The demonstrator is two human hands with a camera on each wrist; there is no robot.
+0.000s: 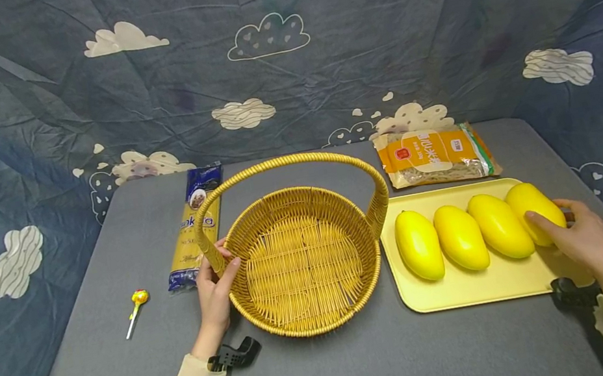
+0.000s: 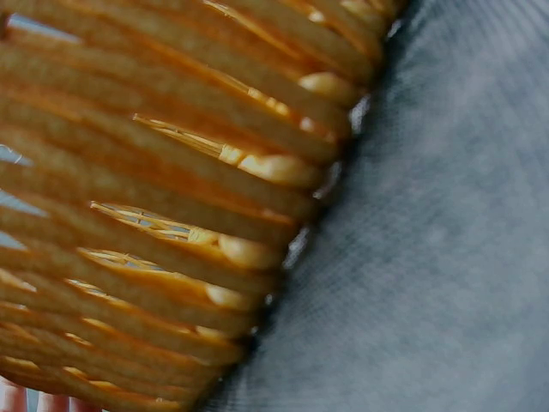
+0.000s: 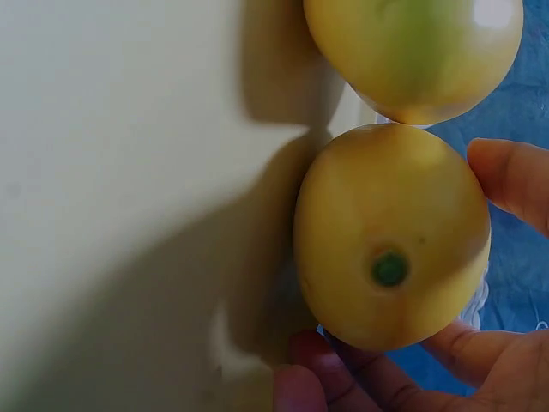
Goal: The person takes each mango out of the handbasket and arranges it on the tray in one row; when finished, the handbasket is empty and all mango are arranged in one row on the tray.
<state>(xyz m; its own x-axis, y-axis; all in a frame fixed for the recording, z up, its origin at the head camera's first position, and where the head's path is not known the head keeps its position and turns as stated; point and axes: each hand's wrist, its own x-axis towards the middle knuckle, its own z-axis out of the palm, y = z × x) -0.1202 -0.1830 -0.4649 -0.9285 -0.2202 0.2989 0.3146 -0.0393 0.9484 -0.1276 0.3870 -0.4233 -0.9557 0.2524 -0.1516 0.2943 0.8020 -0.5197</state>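
A round woven wicker basket [image 1: 305, 266] with an arched handle stands in the middle of the table. My left hand [image 1: 217, 298] grips its left side, thumb at the rim and fingers behind the handle's base. The left wrist view is filled by the basket's wall [image 2: 163, 180], with fingertips showing in the lower left corner. Several yellow mangoes lie in a row on a pale yellow tray [image 1: 472, 294]. At the right end my right hand [image 1: 590, 237] holds the last mango [image 1: 535, 210] between thumb and fingers. In the right wrist view this mango [image 3: 390, 232] touches its neighbour [image 3: 416, 56].
A blue and yellow pasta packet [image 1: 187, 245] lies left of the basket, partly behind its handle. Farther left is a lollipop [image 1: 138, 299]. An orange bag of grain [image 1: 435, 155] lies behind the tray. Cloud-patterned cloth [image 1: 285, 85] hangs around the grey table [image 1: 366, 368].
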